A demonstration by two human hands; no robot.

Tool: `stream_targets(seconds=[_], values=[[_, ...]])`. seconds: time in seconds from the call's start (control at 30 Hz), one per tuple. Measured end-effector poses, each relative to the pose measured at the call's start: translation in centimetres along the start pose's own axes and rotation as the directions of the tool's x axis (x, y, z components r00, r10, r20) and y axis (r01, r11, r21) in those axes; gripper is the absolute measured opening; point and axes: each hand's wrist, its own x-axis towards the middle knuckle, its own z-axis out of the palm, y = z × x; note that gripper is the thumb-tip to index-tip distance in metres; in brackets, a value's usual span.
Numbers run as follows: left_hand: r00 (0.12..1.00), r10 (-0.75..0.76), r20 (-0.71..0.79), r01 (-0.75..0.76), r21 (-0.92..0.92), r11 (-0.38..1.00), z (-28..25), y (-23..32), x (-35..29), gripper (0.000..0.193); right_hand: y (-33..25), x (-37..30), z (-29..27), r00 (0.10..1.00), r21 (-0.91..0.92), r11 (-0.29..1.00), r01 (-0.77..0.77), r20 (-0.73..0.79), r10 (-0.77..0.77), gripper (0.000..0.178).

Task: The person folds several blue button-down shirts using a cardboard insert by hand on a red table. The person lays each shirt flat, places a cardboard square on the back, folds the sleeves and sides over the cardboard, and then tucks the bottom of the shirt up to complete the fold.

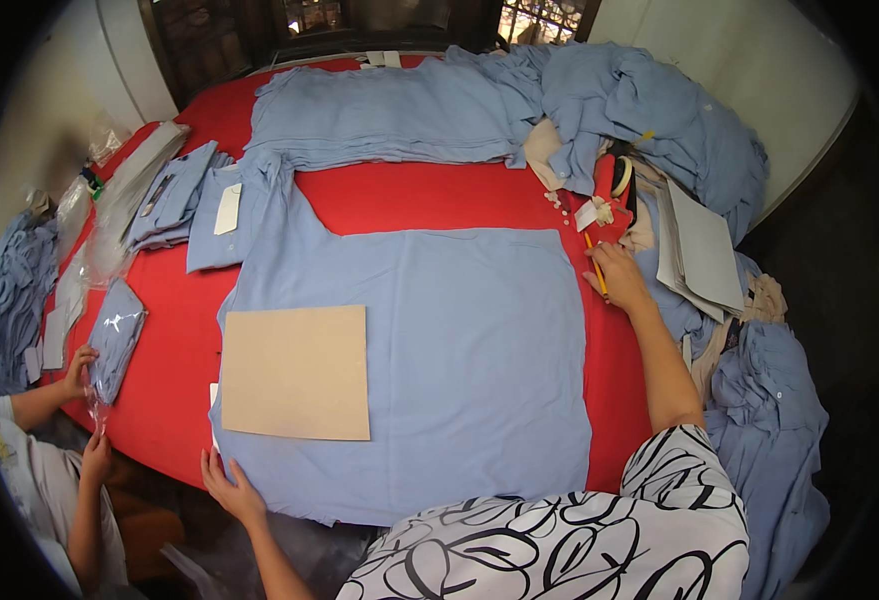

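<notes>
A light blue shirt (479, 350) lies spread flat before me on the red-covered table. On its left half rests a tan cardboard sheet (295, 372). My left hand (233, 492) touches the shirt's near left edge, fingers apart and holding nothing, below a white slip (214, 415) that sticks out from that edge. Beyond the shirt's right edge, my right hand (619, 275) has its fingers closed on a slim yellow pencil (595, 262). Just past the pencil's tip sit a white tag (586, 215) and small pale bits.
Blue garments are piled at the back (389, 115) and down the right side (764, 410). A stack of white sheets (699, 250) leans on the right pile. Folded shirts (174, 195) lie at the left. There, another person's hands (89, 400) hold a bagged shirt (117, 335).
</notes>
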Motion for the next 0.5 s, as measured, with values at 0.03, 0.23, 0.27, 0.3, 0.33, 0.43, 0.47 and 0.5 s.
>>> stream_targets(seconds=[0.03, 0.23, 0.27, 0.3, 0.33, 0.43, 0.47, 0.5], values=[[1.000, 0.006, 0.005, -0.006, -0.004, 1.000, 0.2, 0.0, 0.0, 0.040, 0.3, 0.3, 0.0, 0.999, -0.023, 0.999, -0.029, 0.039, 0.029, 0.049], [1.000, -0.004, 0.001, 0.004, -0.032, 0.999, 0.0, -0.2, -0.1, 0.040, 0.0, 3.6, 0.9, 0.986, -0.143, 0.981, -0.131, 0.089, 0.144, 0.075], [0.999, -0.033, -0.015, 0.032, -0.027, 0.999, -0.6, -0.6, -0.4, 0.041, -0.8, 4.4, 1.1, 0.985, -0.084, 0.989, -0.124, 0.111, 0.133, 0.076], [0.999, -0.029, -0.021, 0.030, 0.003, 1.000, -0.7, -1.2, -0.6, 0.042, -1.1, 4.5, 1.2, 0.982, -0.020, 0.992, -0.121, 0.144, 0.123, 0.074], [0.999, -0.023, -0.029, 0.023, -0.006, 1.000, -0.4, -0.7, -0.5, 0.042, -0.7, 3.8, 1.0, 0.978, 0.032, 0.992, -0.121, 0.177, 0.113, 0.072], [1.000, -0.008, -0.020, 0.007, -0.015, 1.000, -0.1, 0.3, 0.4, 0.041, -0.3, 1.6, 1.2, 0.993, 0.018, 1.000, -0.008, 0.119, 0.006, 0.038], [1.000, -0.005, -0.024, 0.004, -0.023, 1.000, -0.3, 0.6, 0.4, 0.042, -1.1, 1.4, 1.0, 0.992, 0.025, 0.999, -0.042, 0.122, 0.039, 0.037], [0.999, -0.014, -0.033, 0.014, -0.015, 1.000, -0.6, 0.6, 0.2, 0.042, -2.0, 1.5, 0.9, 0.989, 0.033, 0.996, -0.078, 0.128, 0.073, 0.036]])
